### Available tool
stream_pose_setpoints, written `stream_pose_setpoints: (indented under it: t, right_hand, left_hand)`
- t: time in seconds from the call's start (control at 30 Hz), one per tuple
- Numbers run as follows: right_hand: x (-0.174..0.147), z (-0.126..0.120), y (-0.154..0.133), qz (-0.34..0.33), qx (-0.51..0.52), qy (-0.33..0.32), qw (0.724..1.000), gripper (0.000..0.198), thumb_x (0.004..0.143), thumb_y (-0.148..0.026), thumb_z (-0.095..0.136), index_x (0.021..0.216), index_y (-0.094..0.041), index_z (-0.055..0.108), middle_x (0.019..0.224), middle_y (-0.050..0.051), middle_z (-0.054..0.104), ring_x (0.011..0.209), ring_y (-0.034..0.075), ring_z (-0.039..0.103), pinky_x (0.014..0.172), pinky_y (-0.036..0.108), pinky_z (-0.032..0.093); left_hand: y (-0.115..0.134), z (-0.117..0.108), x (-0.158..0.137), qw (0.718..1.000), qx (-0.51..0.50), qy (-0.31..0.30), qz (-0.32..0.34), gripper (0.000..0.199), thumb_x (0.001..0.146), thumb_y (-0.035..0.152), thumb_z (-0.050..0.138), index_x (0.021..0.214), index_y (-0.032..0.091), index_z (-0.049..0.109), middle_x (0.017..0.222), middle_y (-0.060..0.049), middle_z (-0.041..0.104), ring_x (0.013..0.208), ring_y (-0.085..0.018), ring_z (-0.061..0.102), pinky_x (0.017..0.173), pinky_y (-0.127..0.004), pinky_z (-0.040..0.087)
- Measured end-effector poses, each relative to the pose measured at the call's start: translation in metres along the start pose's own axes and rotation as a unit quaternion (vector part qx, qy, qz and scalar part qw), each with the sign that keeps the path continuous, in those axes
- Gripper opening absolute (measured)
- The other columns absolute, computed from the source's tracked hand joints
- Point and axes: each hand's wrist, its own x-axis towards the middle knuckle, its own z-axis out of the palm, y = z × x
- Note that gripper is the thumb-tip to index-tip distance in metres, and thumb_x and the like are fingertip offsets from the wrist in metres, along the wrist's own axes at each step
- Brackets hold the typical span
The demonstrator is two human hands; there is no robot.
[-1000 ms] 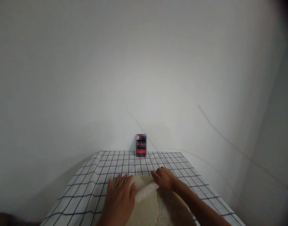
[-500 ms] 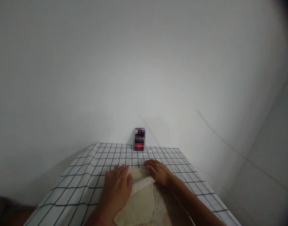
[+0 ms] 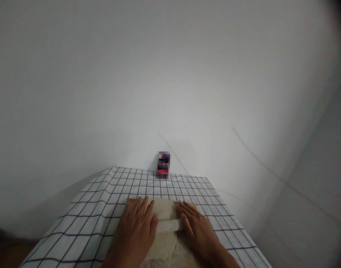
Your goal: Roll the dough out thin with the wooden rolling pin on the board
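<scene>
The dough [image 3: 164, 245] is a thin, pale cream sheet with a curved right edge, lying flat on the board [image 3: 184, 257]. A slim, whitish rolling pin [image 3: 169, 226] rests crosswise on it. The left hand [image 3: 138, 225] covers the pin's left end, fingers extended, slightly spread; the right hand [image 3: 197, 227] covers the opposite end, fingers extended, thumb apart.

Counting one left hand [image 3: 140, 223] plus one right hand [image 3: 197, 227], total two. Tallying one rolling pin [image 3: 169, 226], one dough sheet [image 3: 162, 243], one board [image 3: 183, 257], one checked cloth [image 3: 95, 212]. Adding one pixelated item [image 3: 163, 165], can't tell what kind. Logging one front wall [image 3: 131, 74], one side wall [image 3: 315, 186]. Noting one dark brown shape [image 3: 12, 253], too dim to identify.
</scene>
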Motion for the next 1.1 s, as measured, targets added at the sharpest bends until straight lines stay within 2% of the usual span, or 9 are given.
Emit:
stream_pose_setpoints:
  t: [0.1,0.2,0.33,0.43,0.5,0.6,0.8,0.9,1.1]
  right_hand:
    - [-0.007,0.000,-0.003,0.011,0.003,0.001,1.000,0.055,0.107,-0.042,0.024,0.147,-0.020,0.055,0.154,0.006,0.049,0.148,0.024,0.038,0.124,0.044,0.030]
    - [-0.001,-0.001,-0.002,0.002,-0.002,-0.002,1.000,0.055,0.107,-0.041,0.023,0.144,-0.021,0.058,0.152,0.007,0.052,0.146,0.024,0.041,0.122,0.045,0.031]
    - [0.030,-0.004,0.003,0.030,-0.042,-0.047,0.998,0.053,0.105,-0.037,0.024,0.135,-0.019,0.064,0.141,0.011,0.062,0.132,0.024,0.056,0.113,0.040,0.041]
    - [0.059,-0.005,0.010,0.042,-0.058,-0.096,0.993,0.053,0.106,-0.037,0.022,0.132,-0.018,0.064,0.136,0.012,0.065,0.124,0.024,0.061,0.101,0.035,0.046]
    - [0.077,-0.002,0.015,0.020,-0.068,-0.114,0.991,0.052,0.106,-0.036,0.022,0.122,-0.018,0.068,0.127,0.012,0.069,0.118,0.023,0.062,0.096,0.034,0.046]
    - [0.100,0.004,0.023,0.004,-0.104,-0.119,0.988,0.042,0.104,-0.035,0.031,0.108,-0.018,0.070,0.115,0.012,0.072,0.112,0.023,0.063,0.092,0.032,0.044]
    - [0.127,0.018,0.033,0.051,-0.102,-0.093,0.989,0.042,0.103,-0.035,0.032,0.107,-0.018,0.070,0.114,0.014,0.071,0.108,0.024,0.065,0.085,0.032,0.045]
    - [0.131,0.022,0.036,0.049,-0.087,-0.085,0.991,0.041,0.103,-0.035,0.033,0.111,-0.017,0.070,0.117,0.014,0.070,0.110,0.023,0.065,0.087,0.031,0.045]
    - [0.124,0.024,0.039,-0.001,-0.078,-0.091,0.993,0.038,0.102,-0.030,0.035,0.116,-0.018,0.069,0.125,0.010,0.069,0.120,0.021,0.060,0.100,0.031,0.042]
  left_hand:
    - [0.001,0.000,-0.003,1.000,-0.006,-0.001,-0.002,0.051,0.099,0.046,0.040,0.141,0.024,0.058,0.152,-0.008,0.053,0.147,-0.035,0.037,0.124,-0.060,0.018]
    - [-0.001,0.003,-0.002,1.000,-0.018,0.011,0.001,0.048,0.100,0.045,0.041,0.138,0.024,0.061,0.149,-0.009,0.057,0.146,-0.035,0.040,0.124,-0.060,0.017]
    - [-0.005,0.008,0.010,1.000,-0.002,0.010,-0.017,0.049,0.101,0.041,0.037,0.137,0.019,0.062,0.144,-0.014,0.060,0.141,-0.037,0.045,0.121,-0.060,0.023]
    - [-0.006,0.002,0.029,0.996,0.030,-0.038,-0.068,0.052,0.098,0.039,0.038,0.140,0.015,0.059,0.147,-0.018,0.056,0.142,-0.043,0.041,0.114,-0.068,0.026]
    - [-0.007,-0.004,0.044,0.993,0.037,-0.069,-0.094,0.052,0.097,0.037,0.038,0.139,0.015,0.059,0.147,-0.019,0.056,0.142,-0.045,0.041,0.109,-0.073,0.028]
    - [-0.012,-0.011,0.064,0.988,0.043,-0.086,-0.122,0.047,0.098,0.037,0.036,0.130,0.016,0.063,0.138,-0.018,0.063,0.138,-0.043,0.045,0.106,-0.072,0.030]
    - [-0.025,-0.011,0.090,0.980,0.067,-0.096,-0.158,0.042,0.099,0.036,0.035,0.119,0.017,0.066,0.126,-0.015,0.069,0.127,-0.037,0.056,0.105,-0.065,0.034]
    - [-0.027,-0.010,0.095,0.980,0.072,-0.095,-0.158,0.040,0.099,0.035,0.036,0.119,0.017,0.066,0.123,-0.016,0.070,0.123,-0.035,0.058,0.103,-0.063,0.037]
    - [-0.023,-0.009,0.086,0.985,0.078,-0.081,-0.133,0.039,0.100,0.036,0.037,0.117,0.018,0.066,0.120,-0.015,0.071,0.121,-0.034,0.059,0.104,-0.061,0.037]
